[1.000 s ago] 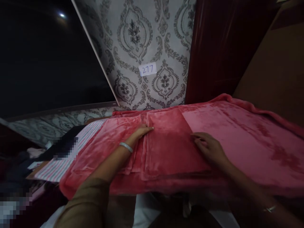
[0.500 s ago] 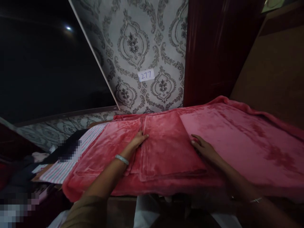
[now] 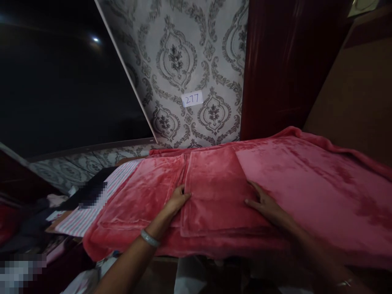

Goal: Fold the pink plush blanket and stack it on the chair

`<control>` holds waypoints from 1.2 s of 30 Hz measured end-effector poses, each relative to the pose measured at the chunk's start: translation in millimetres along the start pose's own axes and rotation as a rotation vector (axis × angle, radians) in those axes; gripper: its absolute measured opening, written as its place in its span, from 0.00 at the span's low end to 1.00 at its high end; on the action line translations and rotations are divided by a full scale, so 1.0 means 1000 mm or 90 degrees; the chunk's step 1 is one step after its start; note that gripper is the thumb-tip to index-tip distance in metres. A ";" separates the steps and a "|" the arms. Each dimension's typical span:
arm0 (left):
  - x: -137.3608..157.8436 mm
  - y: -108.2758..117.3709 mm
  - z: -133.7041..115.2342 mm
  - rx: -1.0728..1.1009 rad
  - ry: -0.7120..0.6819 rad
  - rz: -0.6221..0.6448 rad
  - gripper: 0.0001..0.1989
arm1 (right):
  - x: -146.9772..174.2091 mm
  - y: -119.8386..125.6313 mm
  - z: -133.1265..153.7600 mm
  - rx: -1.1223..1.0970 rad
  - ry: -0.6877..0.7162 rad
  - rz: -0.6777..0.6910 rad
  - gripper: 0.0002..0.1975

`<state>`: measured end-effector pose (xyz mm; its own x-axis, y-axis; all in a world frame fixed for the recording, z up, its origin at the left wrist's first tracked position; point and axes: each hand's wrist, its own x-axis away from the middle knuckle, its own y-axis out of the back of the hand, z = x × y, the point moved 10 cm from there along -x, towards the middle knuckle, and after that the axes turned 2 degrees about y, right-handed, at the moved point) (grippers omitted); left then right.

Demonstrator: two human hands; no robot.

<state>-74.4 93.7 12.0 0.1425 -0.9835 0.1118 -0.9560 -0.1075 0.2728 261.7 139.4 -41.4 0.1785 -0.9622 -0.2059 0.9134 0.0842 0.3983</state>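
Two hands are in view, the left hand [image 3: 177, 201] and the right hand [image 3: 263, 203], both lying flat on one red blanket [image 3: 306, 183]. One folded panel [image 3: 214, 192] lies between them. Two bracelets: one [image 3: 149, 238] behind the left hand, one [image 3: 344, 282] behind the right. One striped cloth [image 3: 92, 204] lies left of the left hand. One "277" label [image 3: 192, 99] sits beyond both hands.

dim overall | small lamp glint upper left | edges warped | lower corners murky
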 end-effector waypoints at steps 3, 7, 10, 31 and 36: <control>-0.010 0.007 -0.010 -0.020 -0.033 -0.019 0.13 | -0.002 0.001 0.000 -0.048 -0.046 0.017 0.45; -0.048 0.018 -0.016 0.015 0.006 -0.095 0.15 | -0.008 0.005 0.007 -0.062 -0.076 0.002 0.44; -0.087 0.013 -0.026 0.020 0.035 -0.115 0.21 | -0.010 0.008 0.012 -0.062 -0.071 -0.029 0.40; -0.115 0.007 -0.032 0.018 0.045 -0.150 0.33 | -0.008 0.009 0.001 -0.063 -0.027 -0.073 0.34; -0.049 -0.005 -0.012 0.057 -0.002 -0.057 0.42 | 0.000 0.012 0.004 -0.052 -0.058 -0.064 0.35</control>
<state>-73.9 144.5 17.1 0.2281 -0.9696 0.0883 -0.9585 -0.2077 0.1953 270.9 139.3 -33.5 0.0542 -0.9859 -0.1582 0.9522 0.0034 0.3055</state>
